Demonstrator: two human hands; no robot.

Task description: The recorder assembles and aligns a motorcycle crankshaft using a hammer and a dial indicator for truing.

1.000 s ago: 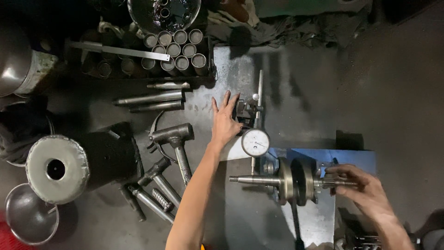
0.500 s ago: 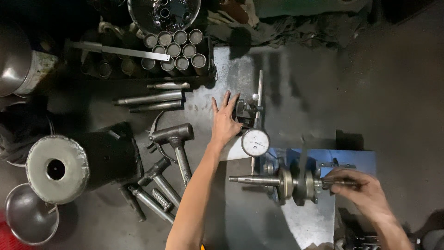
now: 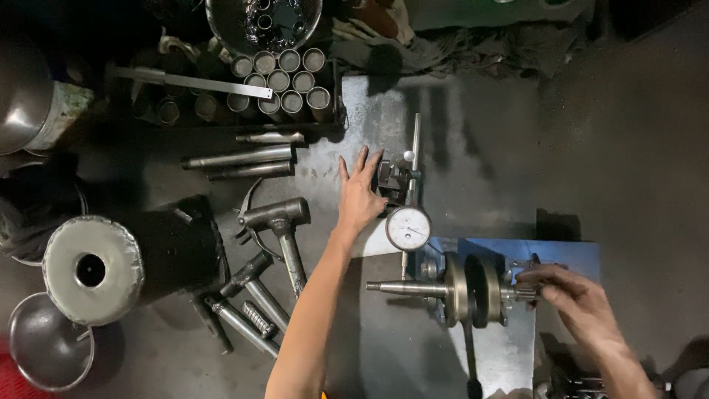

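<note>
Head view, looking straight down on a dark, oily workshop floor. Centre frame, the left hand [image 3: 360, 198] lies flat with fingers spread, palm down against the base of the dial gauge stand [image 3: 396, 179], pressing rather than gripping. Just below and right of that hand sits the round white dial gauge [image 3: 408, 228], its stem pointing down toward the crankshaft [image 3: 464, 290]. The crankshaft lies horizontally in the lower middle of the frame, its tapered end pointing left and its dark webs standing on edge, carried on a blue fixture [image 3: 569, 255] that rests on a grey steel plate [image 3: 384, 347]. Lower right, the right hand [image 3: 580, 307] comes in from the corner, fingertips pinched around the splined right end of the crankshaft.

Left of the left forearm, a steel hammer [image 3: 281, 225] lies with its head up and handle running down. Below it, a few short metal drifts [image 3: 247, 307] lie scattered at angles. Above, two long steel bars [image 3: 240, 159] lie side by side, nearly horizontal. In the upper middle, a tray of round sleeves [image 3: 284, 81] stands on end, with a flat steel rule [image 3: 196, 81] across its left side. A black bowl [image 3: 262, 22] sits at the top edge. Far left, a silver cylinder with a hole in its top [image 3: 92, 270] stands above a shallow metal dish [image 3: 48, 347].
</note>
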